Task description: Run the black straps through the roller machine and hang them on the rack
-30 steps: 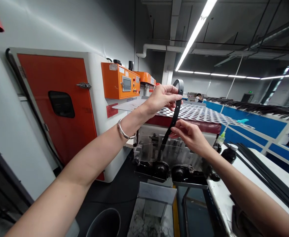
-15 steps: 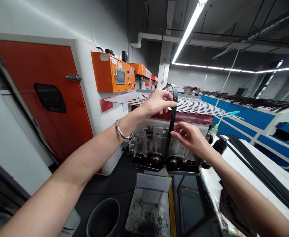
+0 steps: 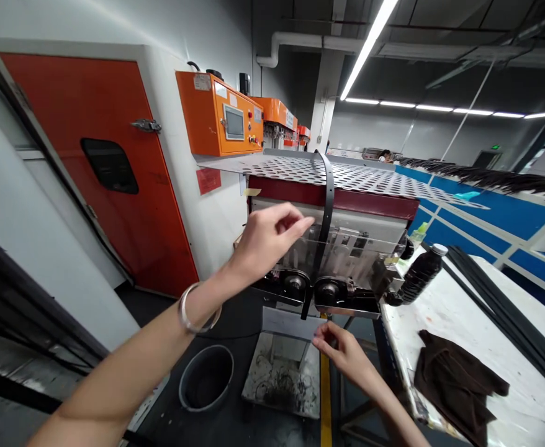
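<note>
Black leather strap (image 3: 323, 251) arcs over a perforated metal sheet (image 3: 277, 164) on top of a cutting machine and hangs straight down its front. It crosses the dark red band (image 3: 291, 195) and a clear plastic guard (image 3: 356, 248), and its tip ends low between two black rollers (image 3: 328, 290). Whether the rollers grip it cannot be told.

Left hand (image 3: 270, 239), a metal bangle (image 3: 185, 310) on its wrist, is raised beside the strap with its fingers (image 3: 295, 217) extended and loosely apart, their tips close to the strap but not pinching it. Right hand (image 3: 342, 354) is lower, just below the strap's tip, in front of a pale sheet (image 3: 286, 323). Its thumb and forefinger are pressed together at the tips, though whether they pinch anything is too small to tell.

Below the machine stand a dark round bucket (image 3: 207, 347) and a metal tray (image 3: 265, 354) of black scraps. To the right, a white desk (image 3: 440, 310) carries a dark bottle (image 3: 419, 276), a brown cloth (image 3: 459, 385) and long black strips (image 3: 500, 298). An orange control box (image 3: 216, 115) is mounted to the left.
</note>
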### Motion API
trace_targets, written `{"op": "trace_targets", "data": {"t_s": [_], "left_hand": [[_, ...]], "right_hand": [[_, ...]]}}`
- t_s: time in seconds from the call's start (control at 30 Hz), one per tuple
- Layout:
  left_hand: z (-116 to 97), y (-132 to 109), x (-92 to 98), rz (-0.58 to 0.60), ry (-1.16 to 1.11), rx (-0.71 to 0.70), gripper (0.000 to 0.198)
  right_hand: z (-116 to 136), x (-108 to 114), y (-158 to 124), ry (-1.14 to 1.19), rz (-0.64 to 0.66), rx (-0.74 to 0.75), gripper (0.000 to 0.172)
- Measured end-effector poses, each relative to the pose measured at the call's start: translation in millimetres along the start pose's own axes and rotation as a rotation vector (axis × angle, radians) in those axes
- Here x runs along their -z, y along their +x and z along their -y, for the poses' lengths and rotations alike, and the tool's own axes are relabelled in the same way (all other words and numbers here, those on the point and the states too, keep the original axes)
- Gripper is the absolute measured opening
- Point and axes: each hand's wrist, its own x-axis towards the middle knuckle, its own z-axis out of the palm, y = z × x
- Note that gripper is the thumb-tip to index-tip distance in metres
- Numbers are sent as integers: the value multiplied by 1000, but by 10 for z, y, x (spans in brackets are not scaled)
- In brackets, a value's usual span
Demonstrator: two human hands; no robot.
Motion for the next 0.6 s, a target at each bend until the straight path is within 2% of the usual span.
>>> {"op": "trace_targets", "data": {"t_s": [0.07, 0.13, 0.23, 0.33, 0.47, 0.6], "left_hand": [[73, -450, 0, -11, -67, 160, 25], [206, -921, -83, 18, -149, 366, 24], [461, -1577, -310, 97, -287, 651, 27], [677, -2093, -533, 130, -378, 830, 32], [835, -2515, -703, 138, -397, 928, 37], [942, -2689, -834, 151, -366, 977, 40]], "right_hand": [[-296, -159, 145, 105, -125, -21, 40], [-463, -266, 287, 170, -184, -39, 46], [-552, -348, 448, 154, -213, -74, 42], [-587, -384, 545, 66, -232, -98, 32], [-640, -411, 593, 24, -203, -74, 17], [-698, -445, 491, 37, -141, -93, 9]]}}
